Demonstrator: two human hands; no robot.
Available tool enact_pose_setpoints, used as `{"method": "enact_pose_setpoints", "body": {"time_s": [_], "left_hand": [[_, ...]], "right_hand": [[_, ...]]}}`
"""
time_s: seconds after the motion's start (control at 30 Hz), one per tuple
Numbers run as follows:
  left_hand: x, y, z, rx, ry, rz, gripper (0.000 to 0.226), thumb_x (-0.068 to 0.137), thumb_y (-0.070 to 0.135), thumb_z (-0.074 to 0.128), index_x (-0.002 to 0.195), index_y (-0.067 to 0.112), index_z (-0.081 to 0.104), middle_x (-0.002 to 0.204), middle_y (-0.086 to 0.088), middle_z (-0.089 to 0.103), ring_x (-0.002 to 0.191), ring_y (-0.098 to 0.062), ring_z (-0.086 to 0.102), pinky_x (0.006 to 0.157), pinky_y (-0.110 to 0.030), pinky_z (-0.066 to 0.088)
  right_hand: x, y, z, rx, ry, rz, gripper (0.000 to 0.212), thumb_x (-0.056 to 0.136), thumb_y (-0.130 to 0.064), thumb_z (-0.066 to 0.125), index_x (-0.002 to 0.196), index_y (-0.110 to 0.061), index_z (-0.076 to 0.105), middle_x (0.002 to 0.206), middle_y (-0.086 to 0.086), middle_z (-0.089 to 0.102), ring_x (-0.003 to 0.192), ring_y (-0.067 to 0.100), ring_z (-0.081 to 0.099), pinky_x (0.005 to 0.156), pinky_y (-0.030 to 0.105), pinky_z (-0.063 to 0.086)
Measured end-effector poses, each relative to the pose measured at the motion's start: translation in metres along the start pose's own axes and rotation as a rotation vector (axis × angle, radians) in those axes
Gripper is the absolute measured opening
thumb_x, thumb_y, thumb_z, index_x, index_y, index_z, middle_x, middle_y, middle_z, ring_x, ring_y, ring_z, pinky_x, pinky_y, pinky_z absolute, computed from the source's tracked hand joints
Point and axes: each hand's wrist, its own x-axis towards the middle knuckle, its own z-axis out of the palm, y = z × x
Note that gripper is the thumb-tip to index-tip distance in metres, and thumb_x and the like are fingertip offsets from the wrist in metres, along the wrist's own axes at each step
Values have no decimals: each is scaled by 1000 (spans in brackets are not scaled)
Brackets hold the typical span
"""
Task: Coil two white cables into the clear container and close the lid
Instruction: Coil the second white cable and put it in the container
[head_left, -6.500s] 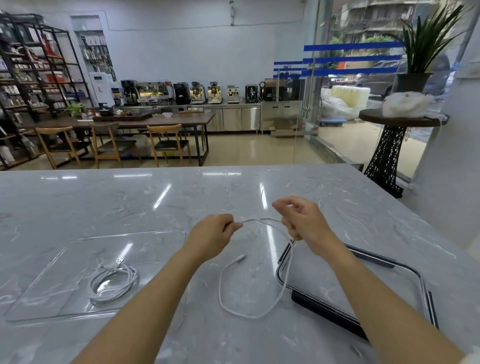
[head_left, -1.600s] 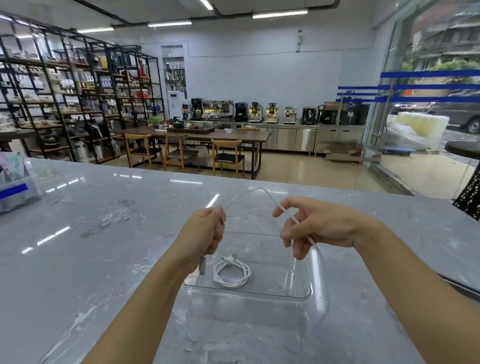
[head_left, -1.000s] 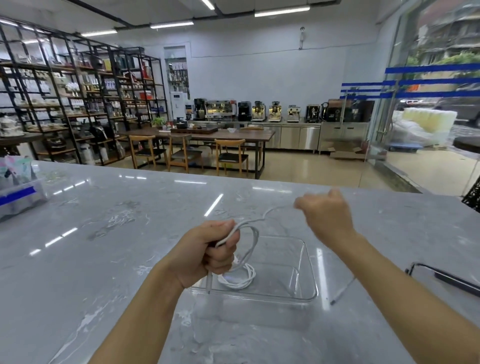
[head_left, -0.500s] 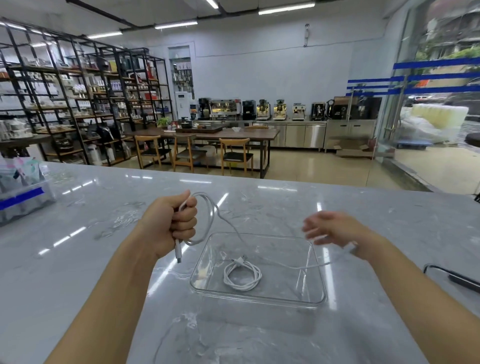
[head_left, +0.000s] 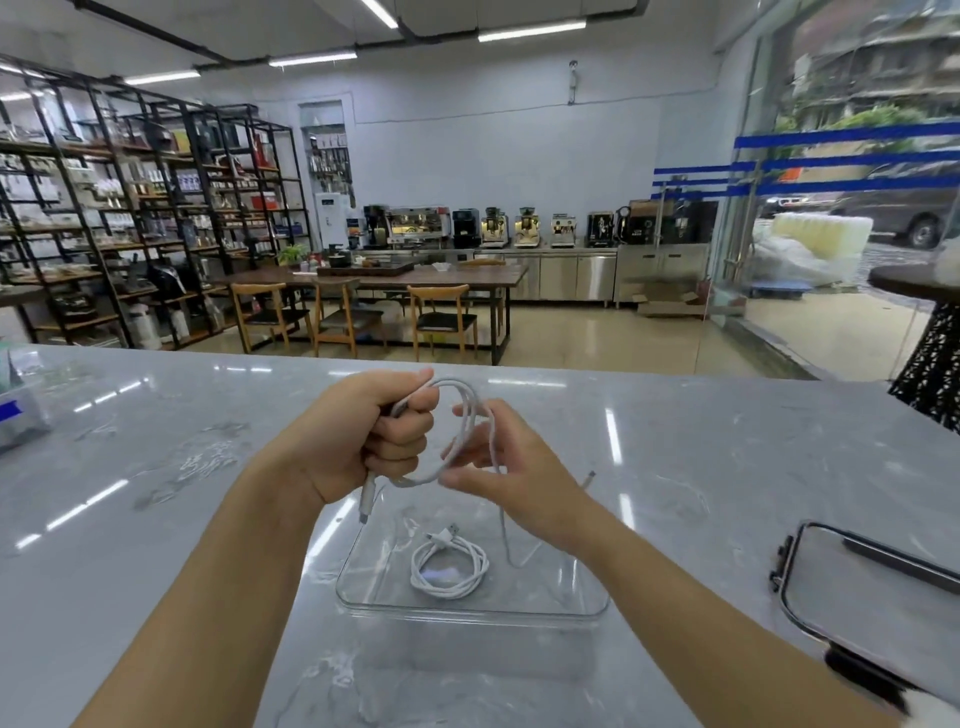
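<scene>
A clear container (head_left: 597, 608) stands on the marble table (head_left: 156, 493) in front of me, with one coiled white cable (head_left: 450, 567) lying inside. Above it my left hand (head_left: 374, 441) is fisted on the second white cable (head_left: 467, 410), one plug hanging below the fist. Two or three loops stick out to the right. My right hand (head_left: 509, 473) holds the loops between its fingers. The free end trails down into the container and out to a plug (head_left: 589, 477) on the table. The lid (head_left: 872, 597), clear with a black rim, lies at the right.
A blue and white box (head_left: 15, 410) sits at the table's far left edge. Beyond the table are chairs, a wooden table, shelves and a counter with coffee machines. A glass wall runs along the right.
My right hand came back from the right and met the left, adding loops to the cable. My left hand shifted right, over the container's far edge.
</scene>
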Motion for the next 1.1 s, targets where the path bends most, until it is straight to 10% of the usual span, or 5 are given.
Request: {"method": "enact_pose_setpoints", "body": {"time_s": [0.13, 0.3, 0.5, 0.9, 1.1], "left_hand": [[-6, 12, -7, -134, 54, 80, 34, 84, 32, 43, 53, 17, 43, 36, 10, 25, 30, -4, 17, 36, -18, 11], [-12, 5, -18, -172, 129, 50, 44, 95, 38, 33, 58, 15, 45, 37, 9, 25, 30, -3, 18, 35, -17, 11], [-7, 1, -18, -207, 210, 81, 37, 97, 31, 33, 64, 15, 40, 40, 9, 23, 32, -4, 18, 32, -17, 15], [7, -5, -22, -550, 233, 243, 41, 98, 33, 28, 63, 17, 41, 37, 10, 27, 30, -5, 13, 32, -16, 14], [23, -24, -14, -461, 315, 142, 40, 100, 35, 28, 66, 17, 40, 39, 9, 30, 29, -4, 25, 34, -17, 35]], "right_hand": [[6, 2, -13, 302, 547, -49, 26, 78, -3, 68, 78, -21, 50, 68, -3, 53, 43, 9, 42, 40, 21, 38], [13, 10, -59, -552, 743, -484, 15, 79, -16, 69, 67, -11, 62, 57, -14, 55, 47, 3, 44, 46, 10, 33], [19, 37, -57, -1360, 534, -584, 25, 73, 6, 52, 73, -14, 67, 61, 0, 63, 37, 17, 44, 43, 16, 19], [16, 24, -17, -1232, -159, -57, 81, 83, 7, 38, 144, -38, 9, 91, 8, 49, 62, 22, 43, 52, 30, 35], [6, 7, -8, -1157, -437, -374, 33, 87, -3, 49, 118, -13, 53, 98, 6, 68, 81, 28, 62, 60, 33, 43]]}}
